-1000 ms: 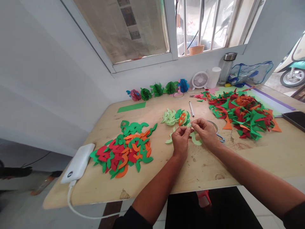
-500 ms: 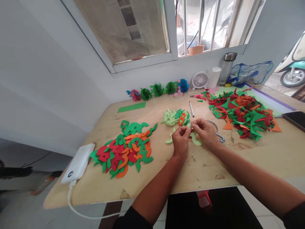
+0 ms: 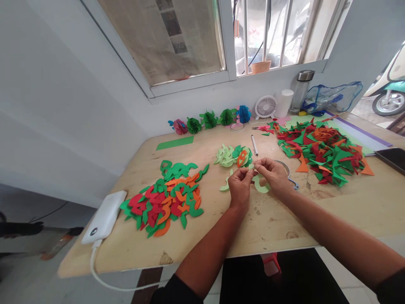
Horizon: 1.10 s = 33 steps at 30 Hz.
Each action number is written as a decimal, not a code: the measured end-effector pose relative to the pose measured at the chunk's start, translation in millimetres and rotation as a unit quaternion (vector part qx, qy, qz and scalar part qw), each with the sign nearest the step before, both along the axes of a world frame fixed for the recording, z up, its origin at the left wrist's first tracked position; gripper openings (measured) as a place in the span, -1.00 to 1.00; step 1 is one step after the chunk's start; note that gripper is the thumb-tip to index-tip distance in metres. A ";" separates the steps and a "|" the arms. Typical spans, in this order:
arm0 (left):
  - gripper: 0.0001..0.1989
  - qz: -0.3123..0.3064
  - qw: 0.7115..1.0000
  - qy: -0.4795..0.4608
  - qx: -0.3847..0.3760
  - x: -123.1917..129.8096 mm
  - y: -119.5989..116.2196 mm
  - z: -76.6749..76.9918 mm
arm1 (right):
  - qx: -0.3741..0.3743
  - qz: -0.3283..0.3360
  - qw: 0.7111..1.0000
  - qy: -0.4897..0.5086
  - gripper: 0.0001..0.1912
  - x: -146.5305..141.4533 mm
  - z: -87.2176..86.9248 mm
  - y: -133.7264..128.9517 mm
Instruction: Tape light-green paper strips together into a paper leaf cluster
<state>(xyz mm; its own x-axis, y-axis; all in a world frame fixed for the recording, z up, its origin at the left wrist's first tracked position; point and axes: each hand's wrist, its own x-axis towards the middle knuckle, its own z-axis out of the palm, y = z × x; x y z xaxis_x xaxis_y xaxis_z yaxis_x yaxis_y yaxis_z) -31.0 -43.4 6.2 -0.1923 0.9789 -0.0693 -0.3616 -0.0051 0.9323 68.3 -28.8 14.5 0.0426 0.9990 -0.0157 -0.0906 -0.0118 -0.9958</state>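
My left hand [image 3: 241, 185] and my right hand [image 3: 271, 175] meet over the middle of the table, thumbs and fingertips pinched on a small pale green paper piece [image 3: 251, 166]. Just below the fingers, a curved pale green cutout [image 3: 261, 185] shows between the hands; whether it joins the pinched piece I cannot tell. Another pale green cutout [image 3: 225, 185] lies left of my left hand. Beyond the hands sits a small heap of pale green cutouts [image 3: 225, 155], beside green ones and an orange cutout [image 3: 242, 157]. Scissors [image 3: 293, 184] lie partly hidden behind my right hand.
Left is a pile of red, orange and green cutouts [image 3: 171, 198]; right, a heap of paper scraps [image 3: 325, 147]. A pen [image 3: 254, 145] lies beyond the hands. Paper ornaments [image 3: 209, 119], a small fan [image 3: 265, 107] and a bottle [image 3: 301, 90] line the wall. A power bank [image 3: 104, 216] sits at left.
The curved pale green cutout between my hands shows slightly more, shifted a little to the right. Both hands stay pinched in nearly the same place.
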 end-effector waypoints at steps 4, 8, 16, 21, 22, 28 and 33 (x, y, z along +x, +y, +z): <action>-0.80 0.001 1.000 0.003 0.002 -0.2 -0.2 1.0 | -0.013 0.009 1.000 0.025 -0.67 0.5 -1.2 0.8; -0.81 0.007 1.000 0.006 -0.001 -0.3 0.5 -0.3 | 0.000 0.017 0.998 0.059 -0.71 2.3 -6.8 4.0; -0.79 0.001 1.000 -0.001 0.003 0.0 0.5 -0.6 | -0.005 0.016 0.999 0.041 -0.69 2.7 -5.8 2.9; -0.78 -0.001 1.000 0.000 0.002 0.0 0.0 0.3 | -0.008 0.003 1.000 0.028 -0.68 1.0 -1.1 1.2; -0.79 -0.001 1.000 0.001 0.002 0.0 -0.1 0.3 | -0.009 0.001 1.000 0.026 -0.68 0.7 -0.6 1.1; -0.82 -0.001 1.000 0.001 0.006 0.0 0.0 -0.7 | -0.004 -0.006 1.000 0.015 -0.70 0.4 -1.5 1.4; -0.79 -0.001 1.000 -0.001 0.006 -0.1 0.8 -0.9 | 0.005 -0.015 1.000 -0.011 -0.73 0.7 -3.2 1.0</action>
